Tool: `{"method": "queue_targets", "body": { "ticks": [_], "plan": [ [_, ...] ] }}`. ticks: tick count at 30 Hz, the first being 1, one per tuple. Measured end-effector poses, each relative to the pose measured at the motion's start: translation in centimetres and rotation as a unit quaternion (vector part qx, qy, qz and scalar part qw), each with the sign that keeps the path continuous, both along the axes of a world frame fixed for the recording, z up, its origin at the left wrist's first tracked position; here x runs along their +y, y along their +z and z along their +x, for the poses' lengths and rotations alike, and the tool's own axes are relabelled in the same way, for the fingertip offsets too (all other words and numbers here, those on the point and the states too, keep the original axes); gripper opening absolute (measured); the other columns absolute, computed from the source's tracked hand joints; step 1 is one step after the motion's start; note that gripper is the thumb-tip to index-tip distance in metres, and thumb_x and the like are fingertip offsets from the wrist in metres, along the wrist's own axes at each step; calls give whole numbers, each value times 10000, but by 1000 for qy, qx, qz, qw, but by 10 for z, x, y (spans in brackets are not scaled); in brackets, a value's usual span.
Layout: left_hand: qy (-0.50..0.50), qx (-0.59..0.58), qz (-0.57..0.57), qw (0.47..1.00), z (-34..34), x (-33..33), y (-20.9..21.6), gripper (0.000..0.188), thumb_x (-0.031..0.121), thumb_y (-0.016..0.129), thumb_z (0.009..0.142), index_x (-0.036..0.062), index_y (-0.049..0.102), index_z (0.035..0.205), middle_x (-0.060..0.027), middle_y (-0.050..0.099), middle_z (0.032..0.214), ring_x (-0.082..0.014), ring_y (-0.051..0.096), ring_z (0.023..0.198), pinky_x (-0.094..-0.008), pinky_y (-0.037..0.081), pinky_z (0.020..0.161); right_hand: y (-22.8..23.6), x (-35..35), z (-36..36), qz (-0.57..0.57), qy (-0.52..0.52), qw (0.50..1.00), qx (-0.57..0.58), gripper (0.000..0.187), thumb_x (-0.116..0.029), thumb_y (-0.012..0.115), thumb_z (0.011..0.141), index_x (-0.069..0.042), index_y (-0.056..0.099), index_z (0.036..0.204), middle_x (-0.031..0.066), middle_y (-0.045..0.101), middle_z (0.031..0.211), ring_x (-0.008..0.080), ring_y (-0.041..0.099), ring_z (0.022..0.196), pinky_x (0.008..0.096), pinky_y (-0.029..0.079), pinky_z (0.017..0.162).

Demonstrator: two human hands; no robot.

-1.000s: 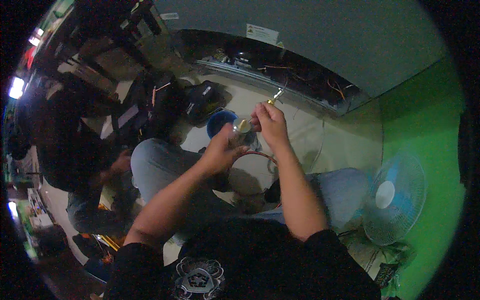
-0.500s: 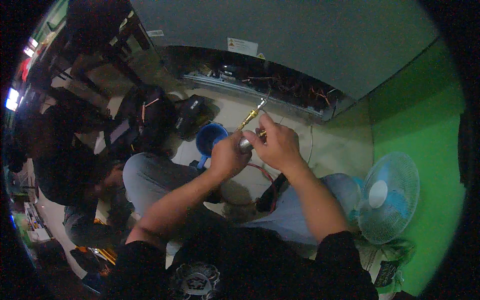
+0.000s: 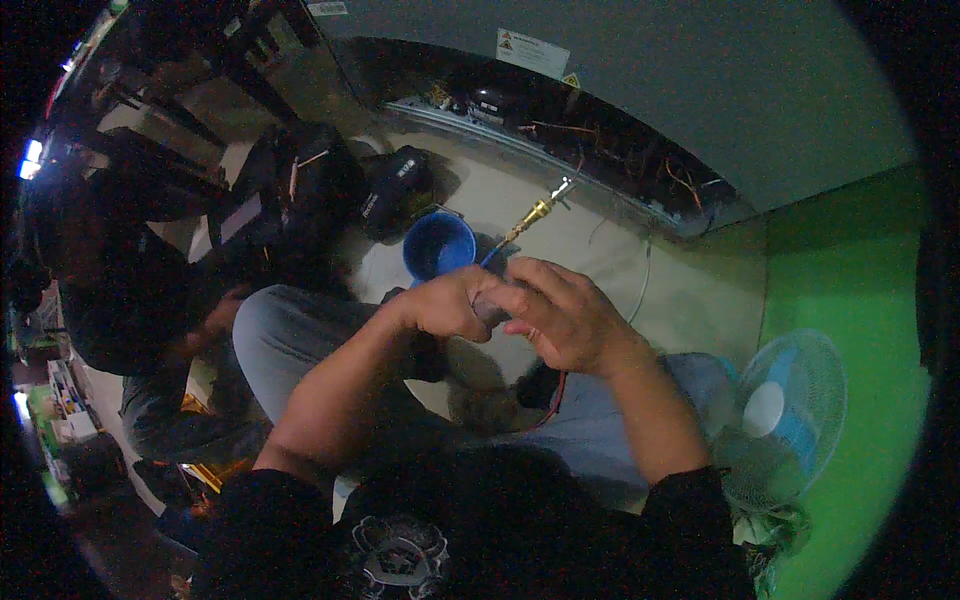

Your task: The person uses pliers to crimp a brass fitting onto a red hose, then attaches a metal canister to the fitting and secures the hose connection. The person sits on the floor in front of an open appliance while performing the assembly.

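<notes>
My left hand (image 3: 445, 303) is closed around a rounded grey metal piece (image 3: 489, 307), mostly hidden by fingers. Over the same piece curl the fingers of my right hand (image 3: 568, 315), its thumb underneath. What the right fingertips pinch, if anything, is hidden. Beyond the hands, a slanting brass fitting (image 3: 527, 222) joins a silver end by the appliance's open base. From the fitting's near end a short length of blue hose (image 3: 490, 259) runs down behind my hands. A red hose (image 3: 557, 396) shows below my right hand.
A blue plastic dipper (image 3: 410, 243) stands left of the fitting, beside a black bag (image 3: 392, 195). The grey appliance (image 3: 680, 90) has wires and copper tubes in its open base. Someone in dark clothes (image 3: 130, 270) sits at left. A fan (image 3: 790, 415) stands by the green wall at right.
My right hand has turned and come over the grey piece, hiding the brass bit that showed at its fingertips. The whole view has shifted a little, and the blue hose now shows.
</notes>
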State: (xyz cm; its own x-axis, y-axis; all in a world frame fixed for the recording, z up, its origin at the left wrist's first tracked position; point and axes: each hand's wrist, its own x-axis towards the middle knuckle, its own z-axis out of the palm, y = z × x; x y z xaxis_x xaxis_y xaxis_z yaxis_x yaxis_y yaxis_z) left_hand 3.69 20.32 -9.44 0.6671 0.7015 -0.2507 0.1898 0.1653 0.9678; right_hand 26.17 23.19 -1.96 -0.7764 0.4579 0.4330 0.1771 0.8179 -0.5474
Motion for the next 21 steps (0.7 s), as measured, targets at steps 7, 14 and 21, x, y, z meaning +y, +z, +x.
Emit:
{"method": "queue_targets", "body": {
  "ticks": [7, 14, 21],
  "plan": [
    [70, -74, -33, 994, 18, -9, 24, 250, -8, 731, 696, 32, 641, 926, 41, 588, 790, -89, 550, 741, -278, 464, 658, 16, -8, 20, 24, 53, 998, 17, 598, 123, 612, 648, -102, 611, 1202, 116, 615, 1132, 376, 581, 1121, 433, 518, 912],
    [168, -1, -4, 986, 45, -22, 32, 363, -16, 716, 658, 32, 683, 1016, -1, 661, 843, -114, 612, 820, -295, 514, 741, 8, -24, -12, -481, -23, 778, 403, 194, -102, 640, 781, -10, 632, 951, 114, 648, 984, 211, 626, 863, 344, 515, 770],
    [-140, -65, -20, 988, 18, -5, 37, 360, 40, 783, 634, 45, 732, 991, -46, 751, 943, -135, 677, 880, -313, 539, 780, 36, -4, -12, -479, 243, 825, 177, 314, -301, 740, 723, -1, 696, 804, 125, 657, 700, 263, 630, 615, 382, 488, 664]
  ]
}}
